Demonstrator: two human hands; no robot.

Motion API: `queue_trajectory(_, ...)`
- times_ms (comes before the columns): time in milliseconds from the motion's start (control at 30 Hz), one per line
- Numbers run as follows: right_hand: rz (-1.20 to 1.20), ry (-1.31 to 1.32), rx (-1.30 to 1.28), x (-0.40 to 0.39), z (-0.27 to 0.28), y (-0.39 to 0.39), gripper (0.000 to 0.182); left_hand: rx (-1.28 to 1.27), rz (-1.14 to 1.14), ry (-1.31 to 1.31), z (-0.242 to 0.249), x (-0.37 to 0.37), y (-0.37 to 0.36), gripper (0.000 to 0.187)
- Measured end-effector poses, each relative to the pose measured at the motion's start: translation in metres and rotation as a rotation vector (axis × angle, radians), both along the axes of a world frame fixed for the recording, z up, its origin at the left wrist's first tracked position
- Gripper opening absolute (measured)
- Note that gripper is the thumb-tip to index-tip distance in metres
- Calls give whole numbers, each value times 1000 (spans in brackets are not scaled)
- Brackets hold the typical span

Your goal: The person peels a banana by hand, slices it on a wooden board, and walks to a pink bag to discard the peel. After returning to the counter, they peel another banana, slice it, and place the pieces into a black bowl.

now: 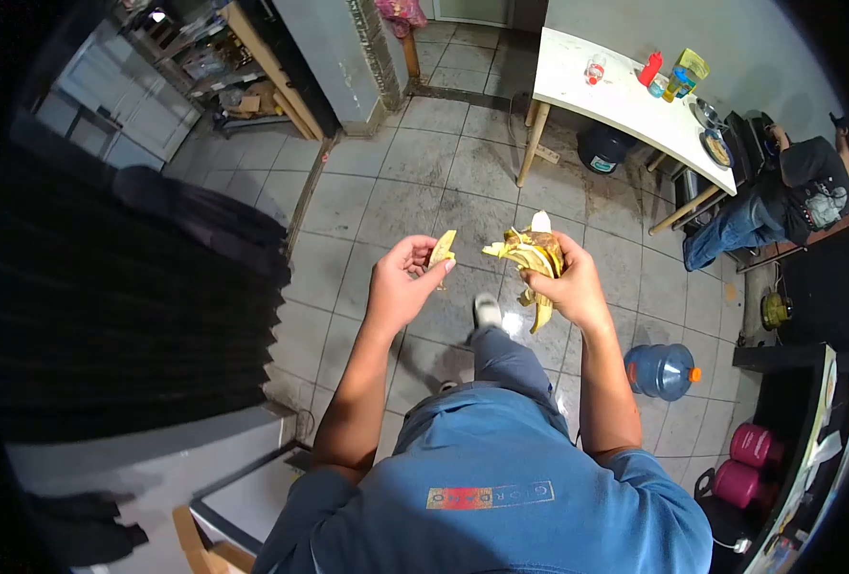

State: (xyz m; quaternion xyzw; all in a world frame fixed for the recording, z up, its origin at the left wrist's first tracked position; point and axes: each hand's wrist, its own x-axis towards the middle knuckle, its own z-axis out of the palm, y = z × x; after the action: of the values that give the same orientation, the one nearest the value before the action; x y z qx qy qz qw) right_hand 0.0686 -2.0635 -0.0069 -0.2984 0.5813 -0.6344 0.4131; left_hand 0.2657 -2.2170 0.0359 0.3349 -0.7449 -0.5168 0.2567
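My right hand [572, 279] is wrapped around a partly peeled banana [540, 222], whose pale tip sticks up above the fingers. Loose strips of its yellow peel [540, 311] hang down and out to the left. Between the thumb and fingers of my left hand [410, 275] is a short piece of banana peel [441, 249], apart from the banana. Both hands are held out in front of my body, above the tiled floor.
A white table [578, 91] with a red bottle [649, 69] and a plate of food [717, 148] stands ahead right. Another person [812, 182] is beyond it. On the right floor lies a large water bottle [662, 372]. A dark curtain [137, 316] hangs left.
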Motion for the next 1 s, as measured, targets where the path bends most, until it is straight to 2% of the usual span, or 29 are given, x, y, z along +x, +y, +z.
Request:
queue_trajectory(133,-7,-70,2,-55,-31,-87,53,6,1,-14,-29,-52,-90,26)
queue_trajectory(233,8,-68,-47,-107,-46,-163,52,-3,21,-23,-31,-101,-169,27)
queue_trajectory(300,30,-94,-40,-139,-41,-208,52,69,55,-31,-21,-134,-206,27)
queue_trajectory(433,70,-88,-78,-211,-20,-301,51,19,45,-1,-11,-199,-285,28)
queue_trajectory(533,106,-101,-88,-248,-6,-364,49,60,130,-32,-4,-232,-340,28)
queue_trajectory(600,92,-54,-89,-277,-13,-408,48,29,126,-85,-12,-257,-385,28)
queue_trajectory(700,97,-31,-61,-319,-31,-476,48,92,139,25,-33,-294,-465,27)
queue_trajectory(867,59,33,25,-368,-41,-597,49,26,79,45,-51,-343,-614,27)
queue_trajectory(1000,45,-16,70,-408,-39,-686,49,59,81,28,-38,-391,-715,26)
